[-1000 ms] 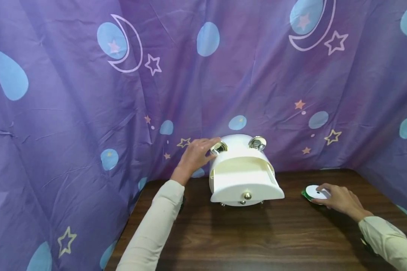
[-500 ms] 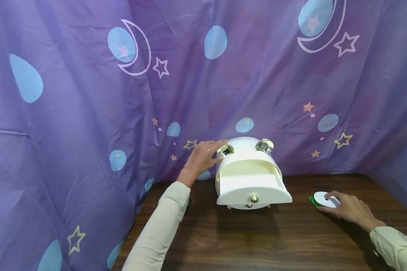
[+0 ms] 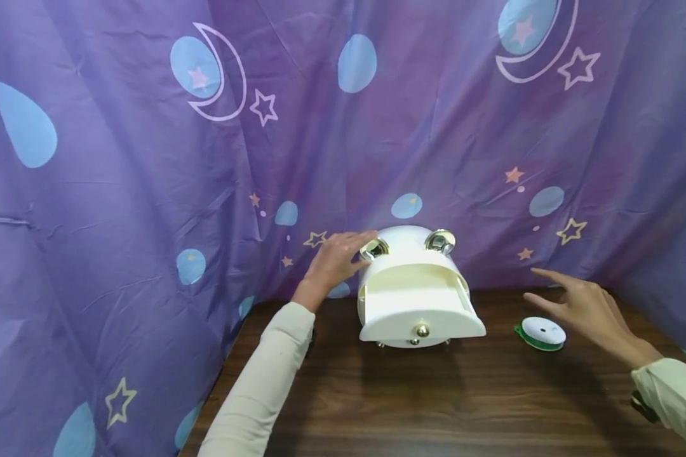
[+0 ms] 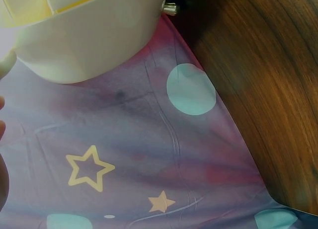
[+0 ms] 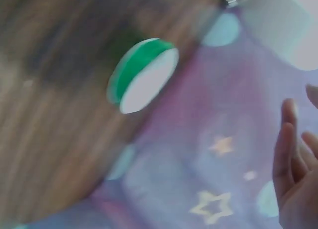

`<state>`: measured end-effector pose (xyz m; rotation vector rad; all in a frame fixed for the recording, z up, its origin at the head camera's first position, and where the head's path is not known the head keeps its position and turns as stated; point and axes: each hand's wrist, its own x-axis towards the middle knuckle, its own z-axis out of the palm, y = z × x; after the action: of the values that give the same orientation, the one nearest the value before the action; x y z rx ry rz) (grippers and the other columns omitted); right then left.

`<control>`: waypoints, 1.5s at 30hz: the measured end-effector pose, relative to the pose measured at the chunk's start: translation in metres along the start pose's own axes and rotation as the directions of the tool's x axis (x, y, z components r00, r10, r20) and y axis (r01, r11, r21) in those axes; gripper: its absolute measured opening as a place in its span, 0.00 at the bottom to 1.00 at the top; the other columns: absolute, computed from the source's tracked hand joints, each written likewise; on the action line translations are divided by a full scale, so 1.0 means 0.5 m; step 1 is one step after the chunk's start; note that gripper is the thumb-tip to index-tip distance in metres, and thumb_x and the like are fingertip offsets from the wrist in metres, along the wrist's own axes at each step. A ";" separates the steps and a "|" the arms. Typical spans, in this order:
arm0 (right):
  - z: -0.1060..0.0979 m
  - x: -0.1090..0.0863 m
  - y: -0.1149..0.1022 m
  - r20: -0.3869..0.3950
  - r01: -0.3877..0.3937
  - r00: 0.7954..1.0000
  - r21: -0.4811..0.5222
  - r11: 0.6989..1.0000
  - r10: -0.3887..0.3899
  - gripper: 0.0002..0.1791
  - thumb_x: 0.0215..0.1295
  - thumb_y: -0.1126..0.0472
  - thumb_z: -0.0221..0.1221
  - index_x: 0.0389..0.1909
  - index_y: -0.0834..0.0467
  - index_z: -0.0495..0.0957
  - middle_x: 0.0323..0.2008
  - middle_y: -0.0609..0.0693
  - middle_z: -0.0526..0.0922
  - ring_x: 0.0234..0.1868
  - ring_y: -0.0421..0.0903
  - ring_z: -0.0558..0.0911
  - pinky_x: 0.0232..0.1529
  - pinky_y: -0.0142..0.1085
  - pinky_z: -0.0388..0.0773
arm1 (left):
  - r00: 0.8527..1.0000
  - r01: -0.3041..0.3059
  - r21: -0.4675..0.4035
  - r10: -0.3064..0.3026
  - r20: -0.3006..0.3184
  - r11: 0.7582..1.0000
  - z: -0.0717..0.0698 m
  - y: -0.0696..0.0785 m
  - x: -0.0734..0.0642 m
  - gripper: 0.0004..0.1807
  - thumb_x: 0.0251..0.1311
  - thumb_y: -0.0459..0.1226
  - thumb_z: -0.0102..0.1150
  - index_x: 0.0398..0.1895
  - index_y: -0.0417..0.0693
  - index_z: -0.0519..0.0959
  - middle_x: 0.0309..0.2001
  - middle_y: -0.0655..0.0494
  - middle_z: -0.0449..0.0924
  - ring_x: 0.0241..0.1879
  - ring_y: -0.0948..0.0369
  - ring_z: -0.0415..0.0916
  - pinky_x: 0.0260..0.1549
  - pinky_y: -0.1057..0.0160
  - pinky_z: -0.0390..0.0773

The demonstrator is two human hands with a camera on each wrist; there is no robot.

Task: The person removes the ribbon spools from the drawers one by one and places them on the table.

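Observation:
A white, rounded drawer box (image 3: 407, 244) with two gold ear-like rings stands at the back of the table, its drawer (image 3: 420, 325) with a gold knob pulled out. My left hand (image 3: 336, 259) holds the box at its left gold ring (image 3: 374, 249), forefinger above and thumb below. Only finger parts (image 4: 4, 65) show at the edge of the left wrist view. A spool of green ribbon (image 3: 543, 331) with white faces lies flat at the right. Above and just right of it, my right hand (image 3: 591, 311) is raised with fingers and thumb spread, holding nothing.
The dark wooden table (image 3: 411, 406) runs back to a purple curtain (image 3: 297, 139) printed with moons and stars, which hangs close behind the box and at both sides. A small dark object (image 3: 643, 406) shows by the right sleeve.
My right hand has let go of the green ribbon spool and lifted up away from it, fingers spreading. The left hand stays on the box; the head view shifts slightly.

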<state>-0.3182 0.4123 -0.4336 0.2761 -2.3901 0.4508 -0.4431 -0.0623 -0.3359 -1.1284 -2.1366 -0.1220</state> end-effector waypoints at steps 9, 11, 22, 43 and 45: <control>-0.031 0.047 -0.198 -0.304 0.411 0.876 0.064 0.910 -0.374 0.26 0.53 0.52 0.78 0.55 0.50 0.89 0.16 0.33 0.77 0.16 0.23 0.67 0.13 0.23 0.62 | 1.000 0.017 -0.014 -0.017 0.004 1.000 -0.009 -0.006 -0.005 0.38 0.58 0.46 0.77 0.72 0.51 0.75 0.65 0.54 0.81 0.59 0.53 0.82 0.62 0.52 0.80; -0.031 0.053 -0.241 -0.352 0.502 0.823 0.084 0.861 -0.446 0.22 0.61 0.45 0.73 0.52 0.52 0.89 0.20 0.37 0.83 0.16 0.23 0.68 0.13 0.22 0.65 | 1.000 0.023 -0.011 -0.023 0.005 1.000 -0.012 -0.006 -0.006 0.38 0.58 0.46 0.77 0.72 0.52 0.75 0.65 0.54 0.81 0.59 0.53 0.82 0.62 0.52 0.79; -0.001 0.053 -0.384 -0.460 0.762 0.605 0.100 0.639 -0.650 0.20 0.69 0.43 0.67 0.44 0.57 0.91 0.37 0.49 0.92 0.15 0.22 0.64 0.13 0.19 0.64 | 1.000 0.002 -0.023 -0.002 -0.025 1.000 -0.008 -0.005 -0.001 0.37 0.57 0.44 0.78 0.71 0.50 0.76 0.65 0.54 0.81 0.58 0.52 0.83 0.61 0.52 0.80; 0.078 0.013 -0.368 -0.345 0.775 0.611 0.075 0.628 -0.713 0.13 0.74 0.46 0.62 0.50 0.46 0.90 0.46 0.41 0.91 0.33 0.39 0.90 0.22 0.29 0.81 | 0.999 -0.016 -0.016 0.015 -0.030 1.000 0.003 0.003 -0.002 0.37 0.57 0.44 0.78 0.71 0.50 0.76 0.64 0.54 0.81 0.57 0.53 0.83 0.60 0.54 0.81; 0.081 0.013 -0.368 -0.351 0.776 0.607 0.068 0.627 -0.713 0.13 0.75 0.47 0.62 0.50 0.46 0.90 0.45 0.41 0.91 0.33 0.39 0.90 0.21 0.29 0.81 | 0.999 -0.017 -0.012 0.016 -0.028 1.000 0.004 0.003 -0.002 0.38 0.57 0.45 0.78 0.71 0.50 0.76 0.65 0.54 0.81 0.57 0.53 0.83 0.60 0.54 0.81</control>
<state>-0.2890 0.2271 -0.4127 1.1849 -1.7041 0.3046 -0.4426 -0.0617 -0.3383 -1.1447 -2.1039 -0.1433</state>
